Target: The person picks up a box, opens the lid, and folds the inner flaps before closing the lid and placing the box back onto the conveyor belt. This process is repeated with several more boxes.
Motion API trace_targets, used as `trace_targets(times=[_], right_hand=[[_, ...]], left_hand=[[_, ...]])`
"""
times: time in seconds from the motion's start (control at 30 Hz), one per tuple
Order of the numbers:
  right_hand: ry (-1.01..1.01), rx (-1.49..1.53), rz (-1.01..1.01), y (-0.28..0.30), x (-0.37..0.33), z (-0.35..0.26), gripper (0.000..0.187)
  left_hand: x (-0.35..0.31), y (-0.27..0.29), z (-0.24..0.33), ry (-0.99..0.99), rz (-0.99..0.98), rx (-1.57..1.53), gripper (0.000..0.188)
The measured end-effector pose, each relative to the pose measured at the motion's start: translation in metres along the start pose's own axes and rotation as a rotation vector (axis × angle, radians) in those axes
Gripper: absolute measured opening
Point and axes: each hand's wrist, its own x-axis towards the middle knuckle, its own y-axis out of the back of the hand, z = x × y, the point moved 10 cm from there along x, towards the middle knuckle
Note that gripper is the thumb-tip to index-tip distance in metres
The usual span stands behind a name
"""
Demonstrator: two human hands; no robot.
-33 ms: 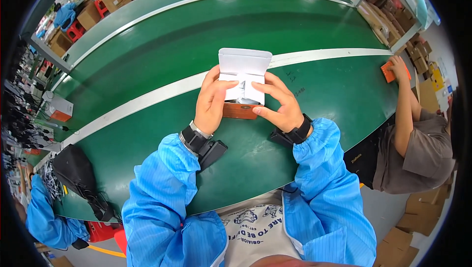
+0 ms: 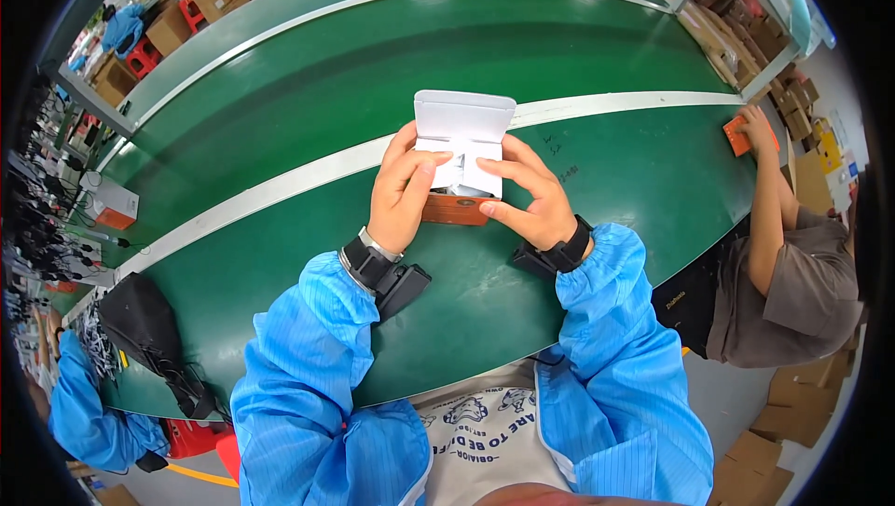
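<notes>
A small orange carton [image 2: 455, 210] with a white inside is between my hands over the green table. Its white lid [image 2: 464, 116] stands up at the far side, and white inner flaps [image 2: 480, 178] are folded partly over the opening. Something silvery-grey shows in the gap, too little to name. My left hand [image 2: 399, 191] grips the carton's left side, a finger lying on the left flap. On the other side my right hand [image 2: 535, 191] holds it, forefinger on the right flap and thumb at the near orange wall. Black straps with dark devices sit on both wrists.
The green table [image 2: 326, 87] has a white strip across it. At right a co-worker's hand [image 2: 757, 129] holds an orange box [image 2: 736, 138]. A black bag [image 2: 144, 324], a white-and-orange box [image 2: 112, 203] and many dark cables are at left. Another person's blue sleeve [image 2: 89, 403] shows lower left.
My left thumb has shifted slightly near the left flap. The carton and my right hand look the same.
</notes>
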Motion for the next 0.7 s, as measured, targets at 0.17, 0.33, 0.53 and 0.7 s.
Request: trace_targets(times=[0.17, 0.33, 0.53, 0.7], right_hand=[[0.062, 0.034, -0.038, -0.002, -0.002, -0.004, 0.039], [0.054, 0.095, 0.042, 0.0, 0.001, -0.006, 0.03], [0.029, 0.149, 0.15, 0.005, 0.001, -0.008, 0.036], [0.071, -0.059, 0.115, 0.003, 0.003, -0.018, 0.032]], left_hand=[[0.001, 0.004, -0.012, 0.26, 0.235, -0.597, 0.027], [0.011, 0.008, -0.008, 0.09, 0.074, -0.397, 0.023], [0.011, -0.001, 0.008, -0.003, -0.097, -0.277, 0.029], [0.009, -0.001, 0.004, 0.052, -0.016, -0.226, 0.029]])
